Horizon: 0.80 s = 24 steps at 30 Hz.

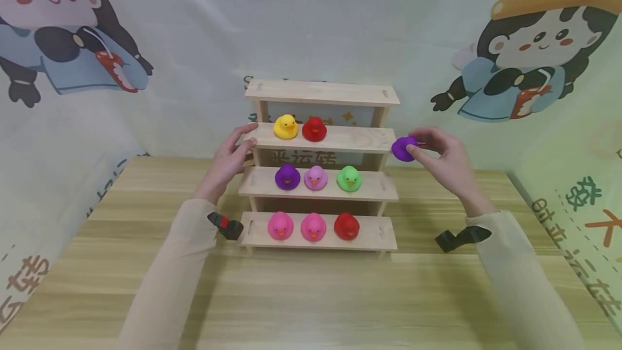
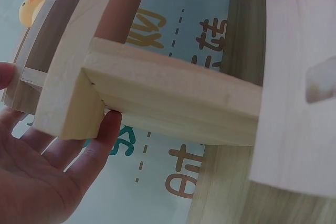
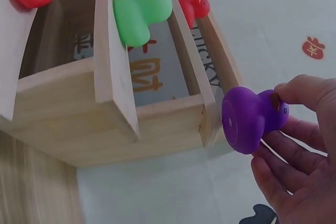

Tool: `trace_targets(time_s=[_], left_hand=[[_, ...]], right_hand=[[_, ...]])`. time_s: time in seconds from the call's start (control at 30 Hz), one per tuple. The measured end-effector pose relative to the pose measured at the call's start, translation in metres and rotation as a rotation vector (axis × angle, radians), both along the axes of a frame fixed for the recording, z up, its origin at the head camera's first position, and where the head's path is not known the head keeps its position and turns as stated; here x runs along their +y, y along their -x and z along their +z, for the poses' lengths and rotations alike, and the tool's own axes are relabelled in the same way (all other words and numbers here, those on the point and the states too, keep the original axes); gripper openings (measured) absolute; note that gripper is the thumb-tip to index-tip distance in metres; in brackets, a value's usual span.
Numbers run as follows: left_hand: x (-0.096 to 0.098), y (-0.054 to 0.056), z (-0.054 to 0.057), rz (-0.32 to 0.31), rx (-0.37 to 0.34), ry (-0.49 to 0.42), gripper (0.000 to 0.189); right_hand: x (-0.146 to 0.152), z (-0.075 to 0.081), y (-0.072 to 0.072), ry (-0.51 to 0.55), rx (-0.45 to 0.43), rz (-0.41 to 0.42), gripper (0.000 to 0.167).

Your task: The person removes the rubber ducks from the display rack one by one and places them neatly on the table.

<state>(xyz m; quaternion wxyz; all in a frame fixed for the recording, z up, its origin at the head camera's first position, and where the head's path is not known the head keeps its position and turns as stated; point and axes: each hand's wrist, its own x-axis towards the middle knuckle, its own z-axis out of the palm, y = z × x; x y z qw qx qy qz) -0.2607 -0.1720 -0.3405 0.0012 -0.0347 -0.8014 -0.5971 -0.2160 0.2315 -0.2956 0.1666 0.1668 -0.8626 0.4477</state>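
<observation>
Head cam: right hand (image 1: 444, 158) is pinching a purple duck (image 1: 404, 148) by the wooden rack (image 1: 362, 138), around its 3 o'clock; left hand (image 1: 230, 155) grips the 9 o'clock end. Left wrist cam: left hand's at 8 o'clock, holding the rack. Right wrist cam: pinched duck's between 3 and 4.

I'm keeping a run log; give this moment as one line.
right hand: holds purple duck; left hand: grips wooden rack; yellow duck: beside red duck

4-tier wd shelf (image 1: 322, 93) on wd tbl (image 1: 311, 296), w/ 8 toy ducks (image 1: 316, 178) on lower 3 tiers (image 1: 364, 138).
</observation>
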Motion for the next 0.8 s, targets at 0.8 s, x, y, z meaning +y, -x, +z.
trace_targets(time_s=[0.8], left_hand=[[0.0,0.0,0.0,-0.001,0.011,0.017,0.047]], right_hand=[[0.03,-0.025,-0.008,-0.027,-0.033,-0.058,0.032]])
